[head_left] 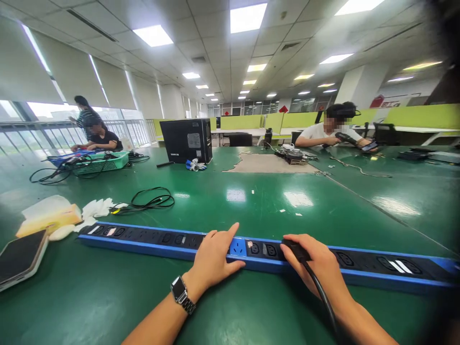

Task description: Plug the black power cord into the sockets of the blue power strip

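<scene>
A long blue and black power strip (143, 237) lies across the green table (251, 201) in front of me. My left hand (215, 256) rests on the strip with its fingers flat, steadying it beside a blue socket (237, 247). My right hand (319, 263) is closed on a black plug (294, 248) that sits at a socket on the strip. The plug's black cable (323, 297) runs back over my right wrist toward me.
A phone (19, 256), a yellow tissue pack (46, 218), white gloves (95, 208) and a coiled black cable (151, 201) lie at left. A black computer case (187, 140) stands further back. Other people sit at far left (98, 136) and far right (334, 129).
</scene>
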`<state>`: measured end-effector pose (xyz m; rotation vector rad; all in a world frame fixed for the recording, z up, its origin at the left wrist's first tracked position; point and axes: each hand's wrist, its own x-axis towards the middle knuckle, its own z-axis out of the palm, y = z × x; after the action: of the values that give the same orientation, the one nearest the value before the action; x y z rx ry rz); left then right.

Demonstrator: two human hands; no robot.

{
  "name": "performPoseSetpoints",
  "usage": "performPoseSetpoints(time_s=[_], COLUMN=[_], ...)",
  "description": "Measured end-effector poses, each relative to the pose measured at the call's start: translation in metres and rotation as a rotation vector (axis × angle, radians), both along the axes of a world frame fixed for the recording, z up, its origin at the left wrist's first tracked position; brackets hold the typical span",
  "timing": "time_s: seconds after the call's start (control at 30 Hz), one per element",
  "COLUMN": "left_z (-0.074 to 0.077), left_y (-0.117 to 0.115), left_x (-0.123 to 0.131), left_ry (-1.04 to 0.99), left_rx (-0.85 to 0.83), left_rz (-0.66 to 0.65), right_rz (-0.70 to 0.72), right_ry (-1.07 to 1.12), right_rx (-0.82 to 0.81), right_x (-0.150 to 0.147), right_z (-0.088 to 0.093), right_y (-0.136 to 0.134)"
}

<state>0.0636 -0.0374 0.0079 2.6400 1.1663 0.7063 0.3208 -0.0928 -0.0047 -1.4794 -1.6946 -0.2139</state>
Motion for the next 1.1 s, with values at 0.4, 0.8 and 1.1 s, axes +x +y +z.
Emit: performPoseSetpoints(time_s=[0.4, 0.8, 1.1], left_z=[0.004, -0.005, -0.002], left_y=[-0.010, -0.013, -0.015], left_x=[0.002, 0.006, 0.007], left_ry=[0.064, 0.108, 0.091], left_rx=[0.051, 0.110, 0.121], left_rz=[0.081, 0.146, 0.157], right_rz=[-0.181, -0.176, -0.205], right_ry=[0.017, -0.126, -0.131], right_rx=[-0.097, -0.163, -0.140], right_x=[-0.004, -0.010, -0.010], right_z=[-0.010, -0.008, -0.011], right_y=[-0.006, -0.013, -0.009])
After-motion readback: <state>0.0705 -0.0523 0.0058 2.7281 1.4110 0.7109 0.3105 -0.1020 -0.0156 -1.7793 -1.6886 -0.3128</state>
